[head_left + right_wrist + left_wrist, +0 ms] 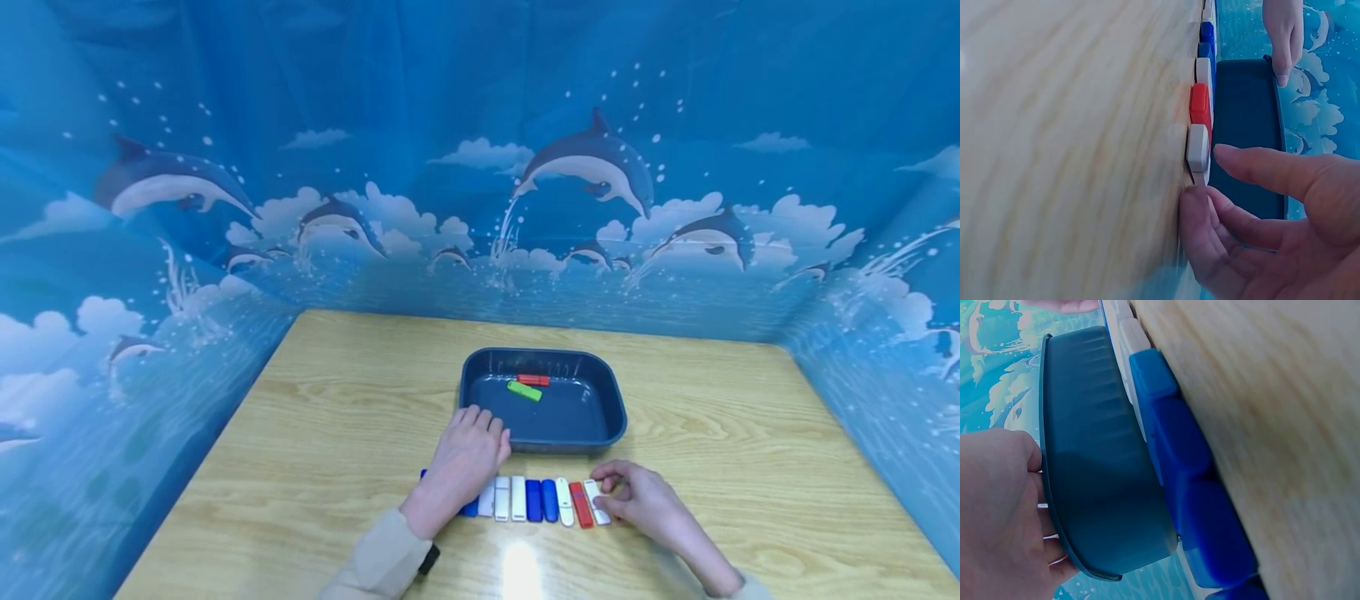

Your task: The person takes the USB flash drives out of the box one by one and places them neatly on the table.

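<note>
A row of USB sticks, white, blue and red, lies side by side along the front of a dark blue tray [570, 410]. My right hand [643, 500] is at the right end of the row, thumb and index finger pinching a white USB stick [1198, 147] that lies on the table. Beside that one is a red USB stick [581, 505]. My left hand [465, 457] rests at the tray's front left corner, its fingers on the rim; it hides part of the row's left end. Blue USB sticks [1182, 434] lie below it.
Inside the tray lie a green USB stick [524, 391] and a red one near the back wall. The wooden table [360, 400] runs back to a blue curtain [420, 100] printed with dolphins, which also stands along both sides.
</note>
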Tool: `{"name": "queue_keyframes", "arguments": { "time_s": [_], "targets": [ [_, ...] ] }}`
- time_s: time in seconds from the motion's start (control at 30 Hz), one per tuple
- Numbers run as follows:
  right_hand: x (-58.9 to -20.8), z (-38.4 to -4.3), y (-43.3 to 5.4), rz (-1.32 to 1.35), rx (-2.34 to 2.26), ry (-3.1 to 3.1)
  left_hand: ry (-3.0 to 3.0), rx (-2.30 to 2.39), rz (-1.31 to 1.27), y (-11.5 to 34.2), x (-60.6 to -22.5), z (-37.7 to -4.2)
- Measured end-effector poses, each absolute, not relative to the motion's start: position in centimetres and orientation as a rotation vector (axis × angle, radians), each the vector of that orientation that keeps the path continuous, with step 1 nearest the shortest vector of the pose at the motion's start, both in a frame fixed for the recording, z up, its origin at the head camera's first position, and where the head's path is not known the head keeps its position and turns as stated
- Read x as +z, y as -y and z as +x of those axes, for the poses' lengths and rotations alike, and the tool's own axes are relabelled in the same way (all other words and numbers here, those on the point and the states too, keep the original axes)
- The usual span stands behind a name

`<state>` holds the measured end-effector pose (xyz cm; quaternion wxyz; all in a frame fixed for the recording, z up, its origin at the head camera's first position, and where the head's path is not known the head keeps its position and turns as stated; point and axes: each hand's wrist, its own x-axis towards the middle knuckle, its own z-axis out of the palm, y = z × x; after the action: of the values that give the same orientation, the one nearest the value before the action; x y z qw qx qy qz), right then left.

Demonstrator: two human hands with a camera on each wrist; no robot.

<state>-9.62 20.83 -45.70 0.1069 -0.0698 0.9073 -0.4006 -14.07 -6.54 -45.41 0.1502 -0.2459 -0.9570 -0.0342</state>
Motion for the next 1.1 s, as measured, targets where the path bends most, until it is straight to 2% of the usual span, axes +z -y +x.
{"name": "queue_keyframes", "arguments": {
  "time_s": [0.23,0.53,0.8,1.1],
  "targets": [
    [-45.0,-9.6,-20.6,-0.167,-1.143,-2.811,2.754,-0.092,-0.705,6.5,-45.4,-14.1],
    [-43.8,-10.7,-19.7,-0.420,-1.222,-2.999,2.732,-0.089,-0.707,6.5,-45.4,-14.0],
    [-41.5,-13.2,-18.0,-0.446,-1.159,-3.063,2.717,-0.083,-0.714,6.6,-45.4,-14.0],
    [-41.2,-17.3,-15.8,-0.552,-0.952,-3.104,2.738,-0.070,-0.711,6.5,-45.3,-14.0]
  ]
}}
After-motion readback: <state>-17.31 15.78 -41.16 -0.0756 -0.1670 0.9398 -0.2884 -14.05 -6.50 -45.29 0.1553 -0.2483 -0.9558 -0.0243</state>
